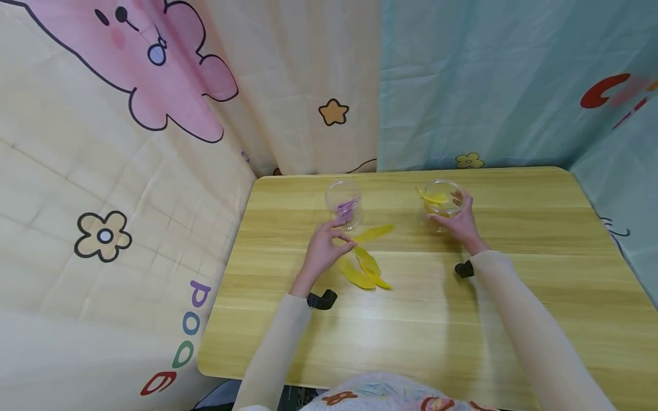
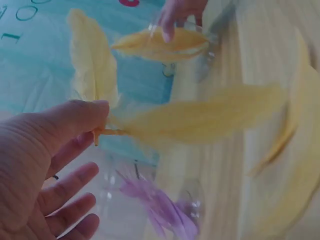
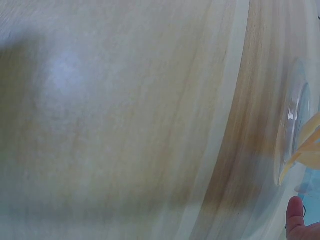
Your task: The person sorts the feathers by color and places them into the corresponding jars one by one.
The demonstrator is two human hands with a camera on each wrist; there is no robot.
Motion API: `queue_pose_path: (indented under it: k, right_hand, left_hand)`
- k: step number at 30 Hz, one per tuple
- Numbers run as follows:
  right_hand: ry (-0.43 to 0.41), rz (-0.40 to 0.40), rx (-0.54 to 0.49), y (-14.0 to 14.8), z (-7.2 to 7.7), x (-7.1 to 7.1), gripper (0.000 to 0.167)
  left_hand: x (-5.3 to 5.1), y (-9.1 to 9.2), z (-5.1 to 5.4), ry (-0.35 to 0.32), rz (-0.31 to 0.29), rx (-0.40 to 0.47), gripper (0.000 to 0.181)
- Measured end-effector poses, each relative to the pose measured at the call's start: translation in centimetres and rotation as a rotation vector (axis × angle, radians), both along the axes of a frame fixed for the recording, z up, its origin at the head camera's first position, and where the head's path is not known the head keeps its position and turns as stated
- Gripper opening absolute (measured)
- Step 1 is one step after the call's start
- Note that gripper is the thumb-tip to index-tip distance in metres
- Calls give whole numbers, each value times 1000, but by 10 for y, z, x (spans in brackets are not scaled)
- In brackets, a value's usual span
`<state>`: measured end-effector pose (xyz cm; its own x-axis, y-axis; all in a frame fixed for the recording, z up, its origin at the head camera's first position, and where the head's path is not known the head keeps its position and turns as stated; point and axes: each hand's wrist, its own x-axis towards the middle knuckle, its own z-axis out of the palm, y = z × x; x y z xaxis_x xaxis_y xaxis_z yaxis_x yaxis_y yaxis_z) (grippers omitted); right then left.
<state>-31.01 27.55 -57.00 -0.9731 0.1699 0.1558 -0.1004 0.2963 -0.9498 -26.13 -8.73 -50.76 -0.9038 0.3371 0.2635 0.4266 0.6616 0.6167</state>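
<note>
My left hand (image 1: 326, 244) is over the left part of the table, thumb and forefinger pinching two yellow feathers (image 2: 195, 116) by their quills, the other fingers loosely spread. Just beyond it stands a clear plastic cup (image 1: 336, 191) with purple feathers (image 2: 157, 202) inside. Farther right, my right hand (image 1: 461, 220) grips another clear cup (image 1: 446, 185) from its right side, thumb in front. Yellow feathers (image 1: 436, 197) are in that cup. In the right wrist view only the thumb (image 3: 296, 215) of this hand shows, near the cup's rim.
Loose yellow feathers (image 1: 354, 275) lie on the wooden table (image 1: 406, 342) beside the left hand. Patterned curtains (image 1: 462, 85) hang along the table's far edge and its left side. A dark wrist camera (image 1: 322, 299) sits on the left wrist, another (image 1: 464, 269) on the right.
</note>
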Motion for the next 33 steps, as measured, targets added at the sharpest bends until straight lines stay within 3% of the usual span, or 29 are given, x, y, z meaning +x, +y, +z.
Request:
queue_pose_path:
  k: [5,13,18,23,28,31,33]
  right_hand:
    - [-24,-7,15,1,0,0,103]
    - [-23,-11,19,6,-1,-3,102]
    - [-86,-12,19,6,-1,-1,105]
    - [-126,-2,-2,3,-1,2,105]
    - [-89,-9,-2,0,-2,1,104]
    - [-55,-11,4,0,-3,-1,102]
    - [-42,-9,13,0,-3,-2,102]
  left_hand:
    - [-19,26,28,-71,-63,-15,19]
    - [-54,77,60,-121,-141,-114,20]
    - [-80,119,85,-70,-160,-344,21]
    - [-95,163,105,22,-83,-652,27]
    - [-99,201,108,85,-6,-906,29]
    - [-98,215,107,114,-5,-962,33]
    - [-96,220,107,146,-7,-953,36]
